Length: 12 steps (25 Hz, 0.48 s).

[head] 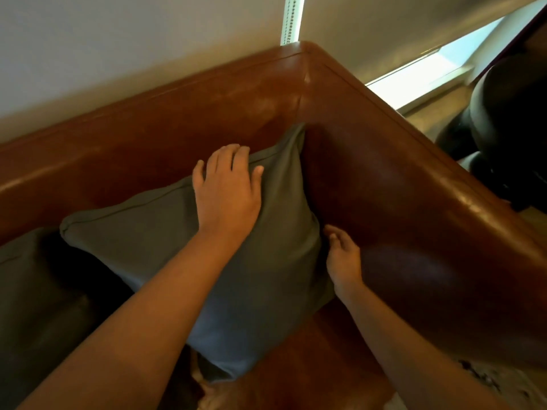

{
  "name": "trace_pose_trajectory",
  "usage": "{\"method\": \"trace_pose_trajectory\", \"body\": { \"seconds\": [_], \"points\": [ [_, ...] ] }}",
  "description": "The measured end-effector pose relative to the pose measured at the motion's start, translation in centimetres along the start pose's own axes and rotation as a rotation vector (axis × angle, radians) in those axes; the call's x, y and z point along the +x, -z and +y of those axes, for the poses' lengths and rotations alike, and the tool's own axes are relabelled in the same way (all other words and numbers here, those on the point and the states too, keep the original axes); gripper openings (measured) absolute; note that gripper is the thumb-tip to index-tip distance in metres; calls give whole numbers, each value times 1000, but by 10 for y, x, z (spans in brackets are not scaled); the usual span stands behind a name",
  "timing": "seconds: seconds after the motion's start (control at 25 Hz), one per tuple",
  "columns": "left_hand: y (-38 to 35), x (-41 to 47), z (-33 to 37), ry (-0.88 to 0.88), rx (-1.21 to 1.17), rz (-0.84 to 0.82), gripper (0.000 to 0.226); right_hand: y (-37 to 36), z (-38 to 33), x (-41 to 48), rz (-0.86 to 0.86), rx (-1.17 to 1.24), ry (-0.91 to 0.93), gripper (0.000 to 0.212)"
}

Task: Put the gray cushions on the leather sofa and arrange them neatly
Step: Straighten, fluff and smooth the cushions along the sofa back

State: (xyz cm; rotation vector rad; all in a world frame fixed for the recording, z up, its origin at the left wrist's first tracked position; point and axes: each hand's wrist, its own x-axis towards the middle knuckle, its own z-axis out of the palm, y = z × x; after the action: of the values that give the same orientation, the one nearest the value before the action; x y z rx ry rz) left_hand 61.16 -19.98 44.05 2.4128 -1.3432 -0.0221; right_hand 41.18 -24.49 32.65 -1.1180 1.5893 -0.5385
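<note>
The single head view looks steeply down, close over the sofa corner [307,93].

Sofa [384,179]: brown leather, smooth, glossy sheen at 1 o'clock. Cushion [266,261]: gray woven cloth, matt, piped seam edges. Wall [118,39]: matt, smooth.

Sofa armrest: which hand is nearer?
Right. The right hand is at the gray cushion's side edge, next to the armrest; the left hand lies on the cushion's top, farther away.
</note>
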Motion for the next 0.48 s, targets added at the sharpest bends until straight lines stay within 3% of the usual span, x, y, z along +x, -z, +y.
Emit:
{"method": "trace_pose_trajectory", "body": {
  "seconds": [0.12,0.24,0.32,0.48],
  "points": [
    [-16,19,8,45,9,-83,45,4,46,-4,-73,-20,-246,37],
    [-14,24,-3,41,-16,12,30,-4,66,0,-40,13,-252,33],
    [-7,29,-15,96,-78,93,28,-12,68,3,4,4,-261,20],
    [-7,34,-13,170,-133,142,30,-22,73,6,218,64,-360,23]
  ]
}}
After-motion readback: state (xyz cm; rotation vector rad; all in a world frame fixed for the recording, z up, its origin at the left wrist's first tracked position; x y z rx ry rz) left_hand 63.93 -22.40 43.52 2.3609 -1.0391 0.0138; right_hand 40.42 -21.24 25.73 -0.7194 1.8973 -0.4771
